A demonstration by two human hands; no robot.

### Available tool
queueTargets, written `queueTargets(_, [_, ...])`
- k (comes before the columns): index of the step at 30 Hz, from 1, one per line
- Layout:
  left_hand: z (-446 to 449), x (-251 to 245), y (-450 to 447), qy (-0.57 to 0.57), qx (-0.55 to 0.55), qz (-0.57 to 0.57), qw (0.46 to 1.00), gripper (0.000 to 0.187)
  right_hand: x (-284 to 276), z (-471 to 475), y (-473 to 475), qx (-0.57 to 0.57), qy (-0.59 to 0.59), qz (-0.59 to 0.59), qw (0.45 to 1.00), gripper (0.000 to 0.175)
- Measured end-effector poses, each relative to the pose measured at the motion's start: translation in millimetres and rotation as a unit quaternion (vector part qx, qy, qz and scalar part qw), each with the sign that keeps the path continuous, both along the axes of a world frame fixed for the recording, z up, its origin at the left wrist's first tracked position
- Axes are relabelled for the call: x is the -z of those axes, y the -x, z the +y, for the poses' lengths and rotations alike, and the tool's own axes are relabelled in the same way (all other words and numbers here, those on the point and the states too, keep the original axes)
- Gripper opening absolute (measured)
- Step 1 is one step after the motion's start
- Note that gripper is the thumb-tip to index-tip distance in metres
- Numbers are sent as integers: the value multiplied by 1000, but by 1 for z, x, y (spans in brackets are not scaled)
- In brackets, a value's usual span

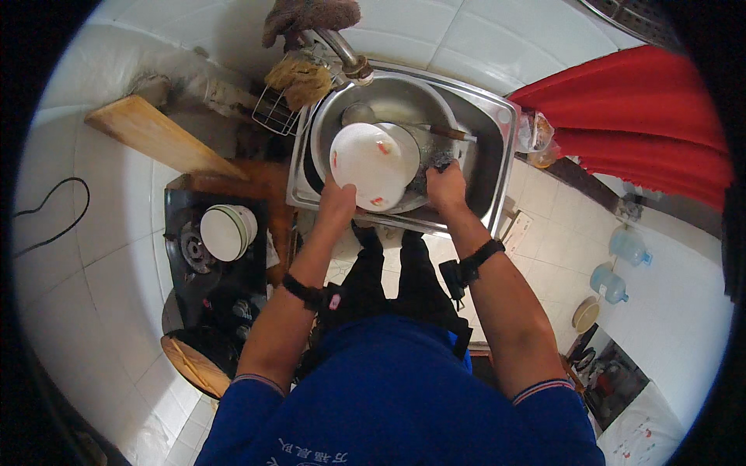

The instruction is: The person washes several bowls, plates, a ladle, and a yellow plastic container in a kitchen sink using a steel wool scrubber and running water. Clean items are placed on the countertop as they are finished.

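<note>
My left hand (337, 201) grips the near left rim of a white plate (364, 166) with small red-orange marks. The plate is tilted over a large stainless steel basin (326, 125) set in the sink (495, 145). Another white dish (411, 145) shows partly from behind it. My right hand (447, 185) is closed around what looks like a metal mesh scourer (438, 157), right of the plate and apart from it; a dark part shows at the fingers. Beyond the plate, a ladle (358, 114) lies in the basin, its wooden handle (446, 132) pointing right.
A faucet (349, 61) overhangs the basin's far side, near a wire rack (277, 110) with a brown sponge-like clump (300, 80). To the left are a gas stove (192, 291) bearing stacked bowls (224, 233) and a leaning wooden board (163, 134). A red curtain (629, 116) hangs at right.
</note>
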State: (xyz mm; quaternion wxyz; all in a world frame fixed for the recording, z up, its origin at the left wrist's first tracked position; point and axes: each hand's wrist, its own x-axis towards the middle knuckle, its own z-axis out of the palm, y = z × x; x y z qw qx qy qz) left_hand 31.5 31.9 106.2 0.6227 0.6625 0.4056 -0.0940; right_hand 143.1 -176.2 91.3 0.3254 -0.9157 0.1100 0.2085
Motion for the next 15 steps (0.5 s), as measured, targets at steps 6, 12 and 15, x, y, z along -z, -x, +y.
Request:
queueTargets(6, [21, 7, -11, -276, 175, 28, 945, 52, 6, -25, 31, 47, -58, -8, 997, 46])
queueTargets(12, [19, 35, -20, -306, 177, 41, 935, 50, 16, -35, 45, 89, -122, 4, 989, 44])
queueTargets(15, [19, 49, -26, -307, 145, 35, 940, 45, 17, -42, 45, 98, -140, -9, 985, 44])
